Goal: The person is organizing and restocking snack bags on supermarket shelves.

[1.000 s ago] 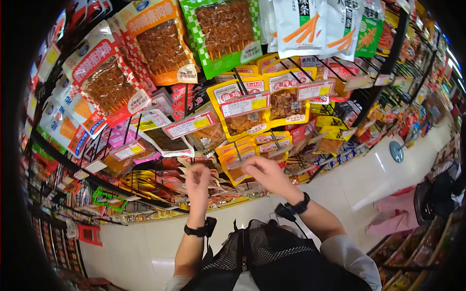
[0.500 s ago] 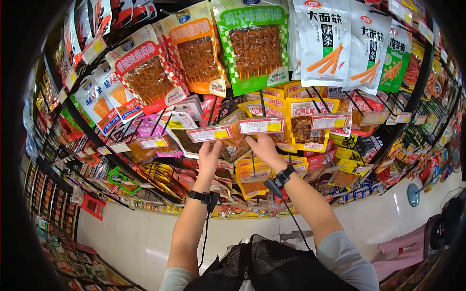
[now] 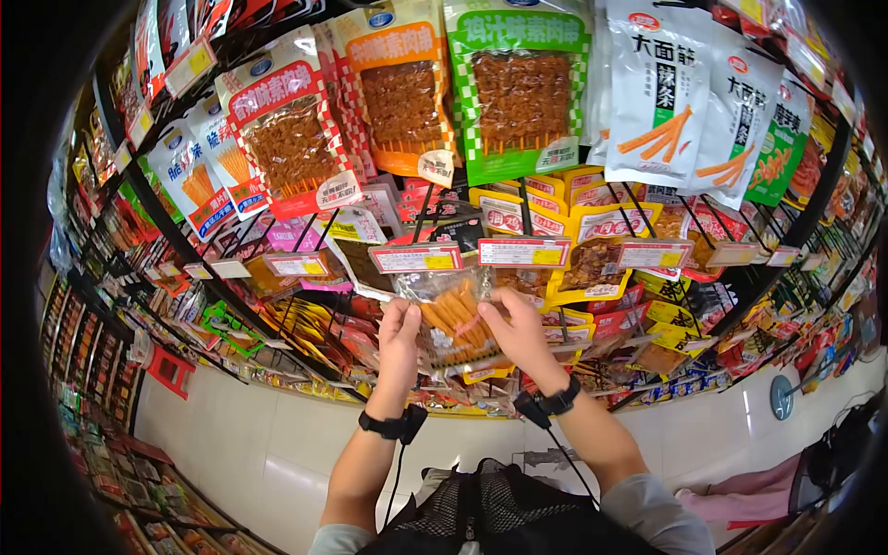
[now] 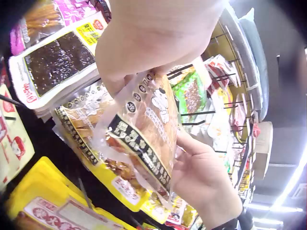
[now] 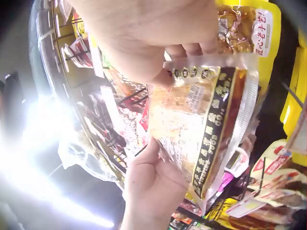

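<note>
Between my two hands is a clear snack packet [image 3: 456, 326] of orange-brown sticks, below the price tags of the rack. My left hand [image 3: 400, 338] pinches its left edge, the thumb on the front. The right edge is gripped by my right hand [image 3: 523, 333], its thumb lying over the packet's face. A black band with pale lettering runs along the packet [image 4: 144, 143] in the left wrist view. Behind it there hangs a similar packet [image 4: 76, 132]. In the right wrist view, the packet [image 5: 192, 124] spans from one hand to the other.
Larger snack bags, such as a green one [image 3: 523, 92] and a white one [image 3: 655, 97], hang above. Yellow-edged packets [image 3: 601, 254] hang to the right on wire hooks. A red stool [image 3: 171, 372] stands on the floor at left; someone in pink trousers [image 3: 745, 490] is at lower right.
My hands were in front of the rack, then reached under the price tags. Now the stick packet is lower and nearer me, gripped at both sides. The head view has shifted.
</note>
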{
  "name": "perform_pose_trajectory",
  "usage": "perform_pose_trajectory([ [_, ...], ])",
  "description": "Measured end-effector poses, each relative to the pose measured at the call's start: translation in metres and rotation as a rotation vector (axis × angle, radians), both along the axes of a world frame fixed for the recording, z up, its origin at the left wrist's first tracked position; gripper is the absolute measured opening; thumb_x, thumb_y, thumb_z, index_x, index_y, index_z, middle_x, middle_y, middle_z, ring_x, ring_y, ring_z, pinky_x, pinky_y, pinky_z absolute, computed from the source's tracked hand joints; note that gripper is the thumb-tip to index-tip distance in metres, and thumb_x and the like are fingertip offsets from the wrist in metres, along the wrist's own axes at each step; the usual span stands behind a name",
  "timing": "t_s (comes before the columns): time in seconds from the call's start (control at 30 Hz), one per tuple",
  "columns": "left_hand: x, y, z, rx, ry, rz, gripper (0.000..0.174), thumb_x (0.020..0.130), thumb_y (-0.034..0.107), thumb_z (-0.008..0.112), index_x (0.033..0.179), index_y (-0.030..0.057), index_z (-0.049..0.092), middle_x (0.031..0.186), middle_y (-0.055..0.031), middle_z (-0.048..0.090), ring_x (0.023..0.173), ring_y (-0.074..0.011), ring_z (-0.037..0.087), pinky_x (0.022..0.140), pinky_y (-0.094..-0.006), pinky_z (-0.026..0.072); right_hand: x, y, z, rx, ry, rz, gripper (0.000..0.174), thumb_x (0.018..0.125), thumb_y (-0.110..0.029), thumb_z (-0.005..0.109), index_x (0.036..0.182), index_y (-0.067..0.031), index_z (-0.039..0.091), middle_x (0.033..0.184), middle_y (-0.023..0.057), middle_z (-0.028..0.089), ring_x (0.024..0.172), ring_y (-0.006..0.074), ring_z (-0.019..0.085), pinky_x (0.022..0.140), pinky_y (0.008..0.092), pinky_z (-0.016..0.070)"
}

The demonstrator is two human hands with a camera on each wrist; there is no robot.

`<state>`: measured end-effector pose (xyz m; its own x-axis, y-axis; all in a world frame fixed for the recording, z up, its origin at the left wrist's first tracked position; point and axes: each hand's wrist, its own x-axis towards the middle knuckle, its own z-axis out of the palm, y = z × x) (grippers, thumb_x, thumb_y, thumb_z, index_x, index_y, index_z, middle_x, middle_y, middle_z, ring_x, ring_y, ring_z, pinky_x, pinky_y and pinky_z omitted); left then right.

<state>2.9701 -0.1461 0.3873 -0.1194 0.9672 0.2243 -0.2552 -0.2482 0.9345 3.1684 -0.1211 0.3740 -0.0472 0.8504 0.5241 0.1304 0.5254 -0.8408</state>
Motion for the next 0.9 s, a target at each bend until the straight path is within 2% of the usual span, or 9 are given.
perform_pose_trajectory([
  [0.07, 0.004, -0.023, 0.002, 0.033, -0.068, -0.002, 0.007, 0.102, 0.014, 0.052, 0.098, 0.0082, 0.053, 0.091, 0.0028, 0.057, 0.083, -0.0051, 0.05, 0.076, -0.0237, 0.0421, 0.002, -0.022, 0.0, -0.14, 0.126, 0.137, 0.013, 0.097, -0.013, 0.06, 0.096, 0.0006, 0.058, 0.079, 0.0003, 0.056, 0.071, 0.005, 0.048, 0.062, 0.0238, 0.0413],
  [0.17, -0.004, -0.051, 0.001, 0.077, -0.113, -0.022, 0.006, 0.102, 0.012, 0.051, 0.101, 0.0067, 0.054, 0.094, 0.0016, 0.06, 0.084, -0.005, 0.052, 0.077, -0.0227, 0.0424, -0.002, -0.051, 0.001, -0.239, 0.235, 0.237, 0.012, 0.098, -0.013, 0.059, 0.097, -0.0011, 0.058, 0.081, -0.0026, 0.057, 0.073, 0.0025, 0.049, 0.063, 0.0216, 0.0414],
  [0.3, -0.011, -0.075, 0.012, 0.044, -0.138, -0.035, 0.007, 0.102, 0.013, 0.052, 0.102, 0.0058, 0.054, 0.094, 0.0008, 0.06, 0.082, -0.0061, 0.053, 0.076, -0.0231, 0.0427, -0.016, -0.078, 0.011, -0.283, 0.389, 0.336, 0.009, 0.099, -0.01, 0.057, 0.102, -0.0013, 0.056, 0.089, -0.0024, 0.06, 0.08, 0.0024, 0.053, 0.069, 0.0196, 0.0426],
  [0.4, -0.018, -0.078, 0.011, 0.0, -0.124, -0.023, 0.009, 0.101, 0.014, 0.053, 0.1, 0.0054, 0.054, 0.09, 0.0004, 0.06, 0.08, -0.0071, 0.052, 0.074, -0.0237, 0.0423, -0.017, -0.081, 0.001, -0.337, 0.371, 0.36, 0.008, 0.1, -0.009, 0.056, 0.104, -0.002, 0.056, 0.093, -0.0018, 0.061, 0.084, 0.0025, 0.053, 0.073, 0.0206, 0.0431],
  [0.57, -0.044, -0.103, -0.045, -0.13, -0.026, -0.016, 0.008, 0.101, 0.016, 0.053, 0.099, 0.0089, 0.052, 0.089, 0.0016, 0.058, 0.076, -0.0074, 0.052, 0.071, -0.0234, 0.0421, -0.033, -0.099, -0.044, -0.437, 0.327, 0.352, 0.009, 0.1, -0.011, 0.058, 0.099, -0.0032, 0.056, 0.088, -0.0037, 0.058, 0.08, 0.0019, 0.05, 0.069, 0.0204, 0.0412],
  [0.6, -0.051, -0.111, -0.057, -0.158, -0.031, -0.009, 0.008, 0.101, 0.016, 0.052, 0.099, 0.0085, 0.052, 0.091, -0.0004, 0.061, 0.083, -0.0098, 0.058, 0.077, -0.0259, 0.0476, -0.032, -0.103, -0.065, -0.476, 0.267, 0.368, 0.009, 0.1, -0.012, 0.058, 0.098, -0.0033, 0.055, 0.087, -0.0042, 0.056, 0.078, 0.0018, 0.049, 0.068, 0.0203, 0.0405],
  [0.73, -0.095, -0.149, -0.101, -0.306, -0.015, -0.027, 0.008, 0.101, 0.015, 0.053, 0.098, 0.0077, 0.053, 0.096, -0.0026, 0.063, 0.087, -0.0136, 0.062, 0.079, -0.034, 0.0552, -0.065, -0.121, -0.084, -0.62, 0.277, 0.444, 0.012, 0.1, -0.013, 0.058, 0.093, -0.0037, 0.055, 0.085, -0.0059, 0.052, 0.075, 0.0018, 0.045, 0.065, 0.0197, 0.0377],
  [0.83, -0.133, -0.175, -0.117, -0.383, -0.062, -0.024, 0.01, 0.1, 0.013, 0.057, 0.094, 0.0059, 0.053, 0.087, 0.0003, 0.058, 0.08, -0.0091, 0.055, 0.077, -0.0261, 0.0484, -0.1, -0.129, -0.105, -0.684, 0.308, 0.508, 0.009, 0.099, -0.012, 0.059, 0.098, -0.0038, 0.057, 0.091, -0.0042, 0.056, 0.082, 0.0034, 0.051, 0.072, 0.0212, 0.0424],
  [0.9, -0.16, -0.187, -0.12, -0.411, -0.066, -0.005, 0.008, 0.098, 0.012, 0.059, 0.096, 0.005, 0.055, 0.09, 0.0006, 0.061, 0.08, -0.0077, 0.054, 0.078, -0.0241, 0.048, -0.132, -0.133, -0.109, -0.716, 0.339, 0.554, 0.008, 0.099, -0.012, 0.06, 0.1, -0.0041, 0.058, 0.094, -0.003, 0.06, 0.088, 0.0047, 0.056, 0.079, 0.0229, 0.0453],
])
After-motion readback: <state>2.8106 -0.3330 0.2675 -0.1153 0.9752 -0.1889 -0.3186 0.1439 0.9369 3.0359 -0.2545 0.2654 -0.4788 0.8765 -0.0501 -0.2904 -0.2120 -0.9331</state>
